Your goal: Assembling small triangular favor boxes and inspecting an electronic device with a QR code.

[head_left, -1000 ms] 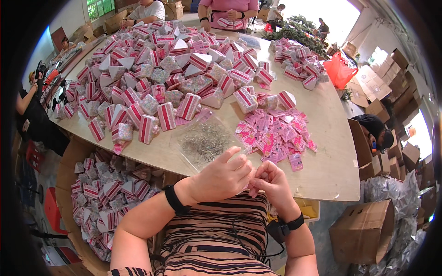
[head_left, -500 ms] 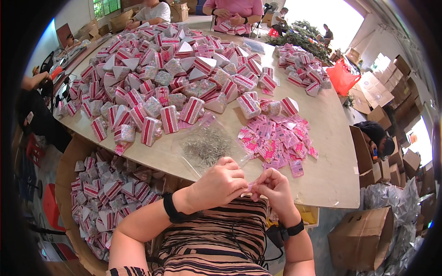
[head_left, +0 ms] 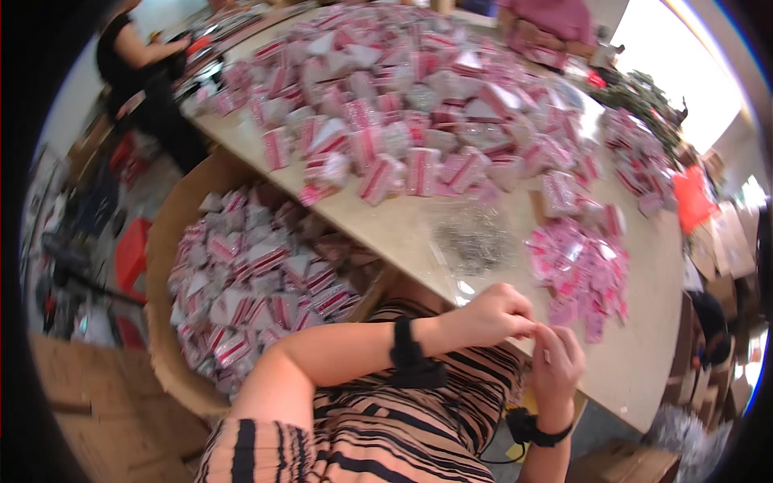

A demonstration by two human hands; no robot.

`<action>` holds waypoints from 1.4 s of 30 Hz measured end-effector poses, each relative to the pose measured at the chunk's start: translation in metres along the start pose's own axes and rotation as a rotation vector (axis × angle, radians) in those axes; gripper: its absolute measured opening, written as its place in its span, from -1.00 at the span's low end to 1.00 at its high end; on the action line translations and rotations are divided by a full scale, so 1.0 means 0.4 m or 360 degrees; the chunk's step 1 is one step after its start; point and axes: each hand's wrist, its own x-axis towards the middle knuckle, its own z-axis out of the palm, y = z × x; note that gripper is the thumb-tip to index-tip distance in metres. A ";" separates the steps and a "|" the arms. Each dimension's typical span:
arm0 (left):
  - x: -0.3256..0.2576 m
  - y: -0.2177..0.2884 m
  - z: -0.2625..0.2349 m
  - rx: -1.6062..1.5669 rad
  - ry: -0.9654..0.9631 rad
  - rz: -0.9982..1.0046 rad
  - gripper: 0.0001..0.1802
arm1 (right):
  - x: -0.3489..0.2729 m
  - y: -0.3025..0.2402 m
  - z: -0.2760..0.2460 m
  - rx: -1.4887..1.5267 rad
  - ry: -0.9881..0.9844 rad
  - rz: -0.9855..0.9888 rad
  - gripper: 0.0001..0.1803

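My left hand [head_left: 495, 314] and my right hand [head_left: 555, 366] meet fingertip to fingertip over the table's near edge. Both are closed in a pinch; whatever sits between them is too small and blurred to make out. Just beyond my left hand, a clear plastic bag [head_left: 445, 262] lies flat with a heap of thin silvery metal pieces [head_left: 477, 241] on it. A pile of pink printed tags [head_left: 580, 270] lies beyond my right hand. Farther back spreads a large heap of wrapped cake-slice-shaped toys [head_left: 423, 171], white with pink-red stripes.
Left of me stands a large cardboard box [head_left: 165, 322] full of similar cake slices. Another heap of slices [head_left: 640, 157] and a red plastic bag [head_left: 694, 197] are at the table's right. People work at the far side and left. A red stool [head_left: 133, 258] stands beyond the box.
The view has swung left, so the table and hands appear farther right and more of the box shows. My hands stay pinched together; a small pink piece seen between them earlier is now indistinct.
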 end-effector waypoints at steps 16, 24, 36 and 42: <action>-0.325 0.012 -0.394 0.1126 0.0909 -0.0119 -0.72 | -0.017 0.003 0.031 -0.0030 -0.0075 0.0026 -0.82; -0.887 -0.199 -0.624 0.2000 0.1272 -0.1603 -0.36 | -0.002 -0.010 0.057 0.0096 -0.0088 0.0077 -0.88; -0.969 -0.234 -0.581 0.1609 0.1967 -0.1598 -0.65 | 0.059 -0.053 0.070 0.0363 -0.0146 0.0021 -0.88; -0.860 -0.243 -0.625 0.1531 0.1648 -0.1424 -0.35 | 0.089 -0.096 0.089 0.0452 -0.0157 -0.0160 -0.81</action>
